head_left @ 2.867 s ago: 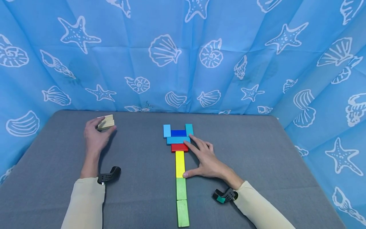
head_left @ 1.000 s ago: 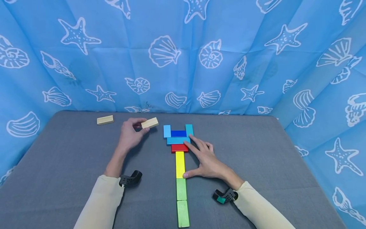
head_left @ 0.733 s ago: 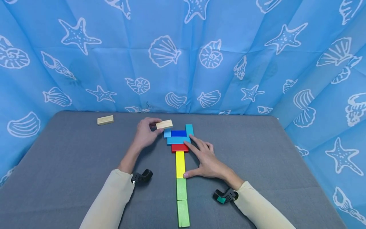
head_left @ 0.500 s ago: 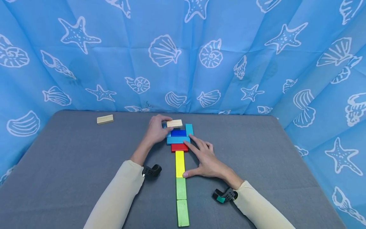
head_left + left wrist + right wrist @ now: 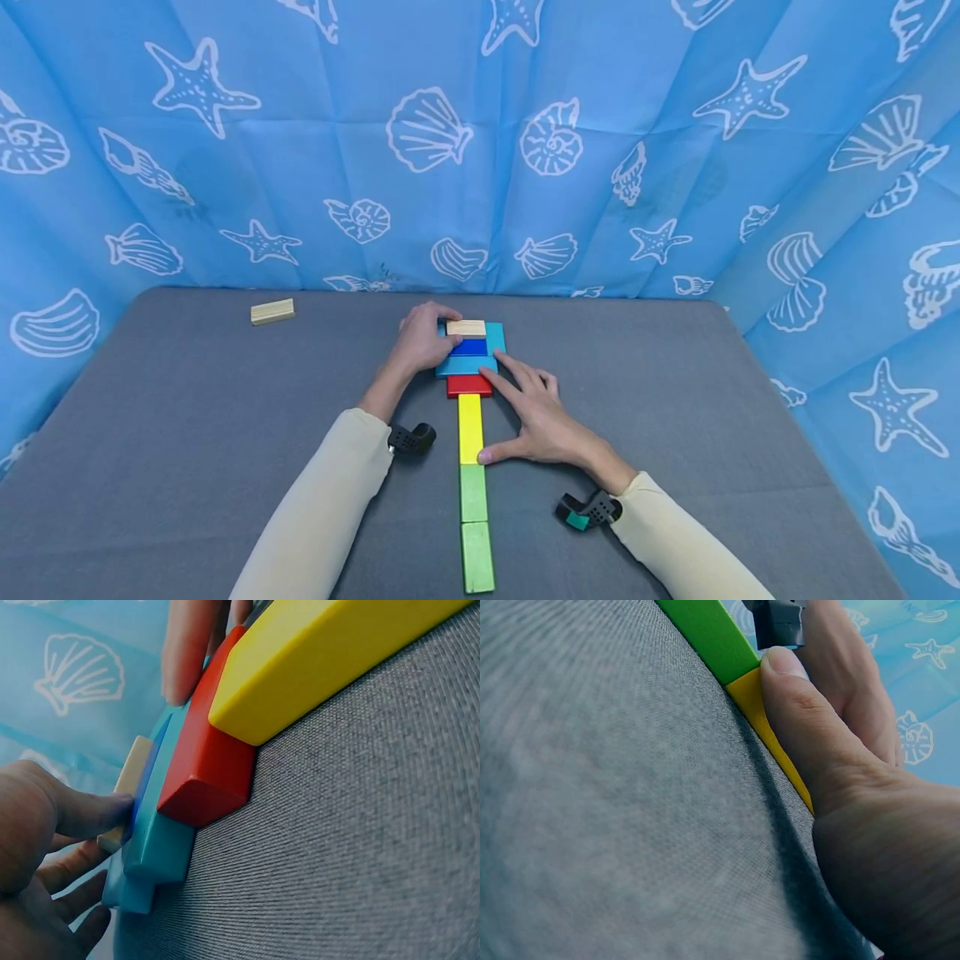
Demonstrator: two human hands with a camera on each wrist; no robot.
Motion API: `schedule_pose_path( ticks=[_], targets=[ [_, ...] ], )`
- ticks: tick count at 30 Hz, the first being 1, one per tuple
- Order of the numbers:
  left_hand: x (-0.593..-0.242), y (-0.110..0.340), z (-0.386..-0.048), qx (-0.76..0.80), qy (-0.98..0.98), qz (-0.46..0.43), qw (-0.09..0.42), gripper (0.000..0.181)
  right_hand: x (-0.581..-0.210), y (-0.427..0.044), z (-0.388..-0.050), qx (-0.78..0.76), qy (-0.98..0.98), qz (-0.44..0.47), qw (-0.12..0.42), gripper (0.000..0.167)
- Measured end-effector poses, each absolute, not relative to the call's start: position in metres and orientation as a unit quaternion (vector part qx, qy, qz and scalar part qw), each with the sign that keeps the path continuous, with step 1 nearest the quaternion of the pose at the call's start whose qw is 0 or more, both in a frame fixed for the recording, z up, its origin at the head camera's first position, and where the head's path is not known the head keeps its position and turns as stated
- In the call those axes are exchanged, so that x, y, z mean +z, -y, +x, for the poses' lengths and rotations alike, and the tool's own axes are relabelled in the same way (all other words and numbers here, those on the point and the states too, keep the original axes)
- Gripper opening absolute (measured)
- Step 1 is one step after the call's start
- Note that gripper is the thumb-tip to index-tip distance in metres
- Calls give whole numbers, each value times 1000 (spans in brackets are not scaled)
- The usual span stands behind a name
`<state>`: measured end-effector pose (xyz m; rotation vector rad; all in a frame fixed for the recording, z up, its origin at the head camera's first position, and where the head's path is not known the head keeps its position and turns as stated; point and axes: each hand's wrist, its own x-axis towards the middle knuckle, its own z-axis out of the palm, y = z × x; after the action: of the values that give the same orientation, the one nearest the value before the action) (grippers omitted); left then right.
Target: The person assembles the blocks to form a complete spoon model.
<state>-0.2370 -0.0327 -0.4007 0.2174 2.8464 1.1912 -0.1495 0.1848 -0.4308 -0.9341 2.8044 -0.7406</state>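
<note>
In the head view my left hand (image 5: 422, 340) pinches a plain wooden block (image 5: 467, 329) between thumb and fingers. That block lies against the far side of a dark blue block (image 5: 469, 347), left of a teal block (image 5: 496, 335). A light blue block (image 5: 127, 891) on the left is mostly hidden by the hand. Nearer in line come a wide blue block (image 5: 459, 366), a red block (image 5: 468, 385), a yellow block (image 5: 470, 429) and two green blocks (image 5: 473, 493). My right hand (image 5: 542, 417) is spread, fingertips at the blue blocks and thumb at the yellow block's near end.
A second plain wooden block (image 5: 272, 312) lies alone near the far left edge of the grey cloth-covered table (image 5: 360, 533). A blue curtain (image 5: 345, 167) with white shells and starfish hangs behind and to the sides.
My left hand has taken one plain wooden block from the far left, carried it right and brought it behind the dark blue block. The right hand has stayed in place.
</note>
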Motion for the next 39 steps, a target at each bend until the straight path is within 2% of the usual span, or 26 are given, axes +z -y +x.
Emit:
schedule_pose_path(
  ticks=[9,16,24,31,39],
  targets=[
    [-400,34,-240,386,-918,70,62,31,-430,-184,-150,-241,-921,-304,50,115],
    [-405,39,-239,403,-910,80,56,33,-430,-184,-149,-237,-922,-300,54,116],
    [-410,68,-234,457,-886,78,-8,41,-429,-184,-149,-236,-923,-298,52,116],
    [-408,124,-228,510,-856,67,-50,46,-430,-184,-149,-240,-923,-296,54,117],
    [-407,187,-224,501,-854,1,-139,51,-429,-185,-149,-244,-921,-299,49,117]
  ],
)
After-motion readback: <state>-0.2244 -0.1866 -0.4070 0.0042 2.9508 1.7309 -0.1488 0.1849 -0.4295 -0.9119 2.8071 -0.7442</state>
